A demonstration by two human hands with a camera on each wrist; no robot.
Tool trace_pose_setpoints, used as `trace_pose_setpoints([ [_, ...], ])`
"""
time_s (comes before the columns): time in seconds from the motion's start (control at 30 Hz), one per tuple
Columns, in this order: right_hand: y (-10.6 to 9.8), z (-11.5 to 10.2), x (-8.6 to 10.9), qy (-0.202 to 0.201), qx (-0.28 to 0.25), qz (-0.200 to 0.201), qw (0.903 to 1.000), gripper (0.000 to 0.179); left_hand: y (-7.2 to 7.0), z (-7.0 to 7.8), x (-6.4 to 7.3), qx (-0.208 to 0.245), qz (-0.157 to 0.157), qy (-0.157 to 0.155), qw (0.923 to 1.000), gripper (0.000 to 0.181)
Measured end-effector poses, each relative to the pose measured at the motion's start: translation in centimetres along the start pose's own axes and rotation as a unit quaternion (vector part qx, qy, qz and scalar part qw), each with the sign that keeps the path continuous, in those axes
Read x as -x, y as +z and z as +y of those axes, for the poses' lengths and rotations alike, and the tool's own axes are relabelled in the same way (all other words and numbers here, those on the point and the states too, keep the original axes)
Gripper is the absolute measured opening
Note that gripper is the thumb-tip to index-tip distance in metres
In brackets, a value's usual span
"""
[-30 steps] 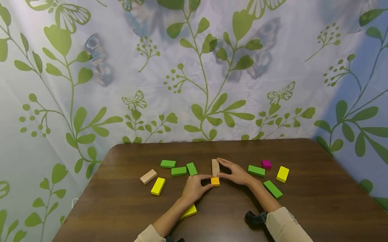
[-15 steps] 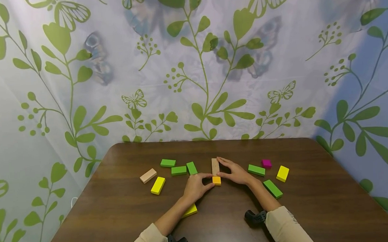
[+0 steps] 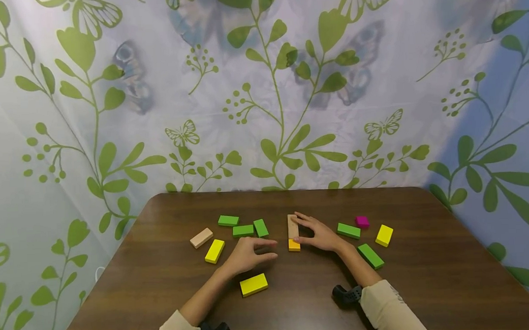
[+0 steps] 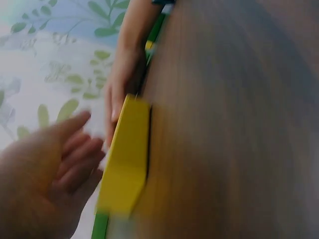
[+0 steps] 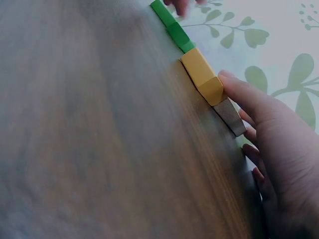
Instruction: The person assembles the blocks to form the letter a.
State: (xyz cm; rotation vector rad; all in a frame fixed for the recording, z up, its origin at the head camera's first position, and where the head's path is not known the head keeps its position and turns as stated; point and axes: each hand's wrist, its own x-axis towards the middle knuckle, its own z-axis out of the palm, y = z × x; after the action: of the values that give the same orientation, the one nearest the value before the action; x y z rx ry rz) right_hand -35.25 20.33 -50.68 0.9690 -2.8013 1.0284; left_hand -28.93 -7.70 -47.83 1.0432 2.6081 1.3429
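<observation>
Apparently the brown wooden table point(image 3: 306, 311) holds one finished join. The left hand point(image 3: 245, 255) is empty, fingers parted; the right hand point(image 3: 322, 236), fingers loose, touches the pale oblong wooden block point(image 3: 292, 230) abutting the orange rectangular block point(image 3: 293, 247), the squarish magenta block point(image 3: 362, 222) seemingly unplaced.

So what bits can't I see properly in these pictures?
Head view: part of the wooden block, behind the right hand.
Left wrist view: the left hand, blurred and cut off by the left edge.
Left wrist view: a green block, cut off by the bottom edge.
Right wrist view: most of the left hand, past the top edge.
</observation>
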Motion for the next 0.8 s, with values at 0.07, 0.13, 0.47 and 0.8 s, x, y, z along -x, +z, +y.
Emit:
trace_pose_setpoints([
  [0.07, 0.0, 0.0, 0.0, 0.003, -0.002, 0.001, 1.0000, 0.074, -1.0, -0.3, 1.1, 0.039, -0.050, 0.003, 0.9980, 0.039],
  [0.13, 0.0, 0.0, -0.1, 0.003, -0.004, 0.000, 1.0000, 0.074, -2.0, -0.7, 2.2, 0.072, -0.104, 0.011, 0.9919, 0.041],
  [0.47, 0.0, 0.1, 0.0, -0.009, -0.008, -0.001, 0.9999, 0.073, -4.4, -1.9, 4.2, 0.115, -0.321, 0.084, 0.9362, 0.069],
  [0.8, -0.2, 0.0, 0.0, -0.005, 0.007, -0.005, 1.0000, 0.073, -4.6, -1.9, 3.9, 0.106, -0.351, 0.073, 0.9273, 0.067],
])
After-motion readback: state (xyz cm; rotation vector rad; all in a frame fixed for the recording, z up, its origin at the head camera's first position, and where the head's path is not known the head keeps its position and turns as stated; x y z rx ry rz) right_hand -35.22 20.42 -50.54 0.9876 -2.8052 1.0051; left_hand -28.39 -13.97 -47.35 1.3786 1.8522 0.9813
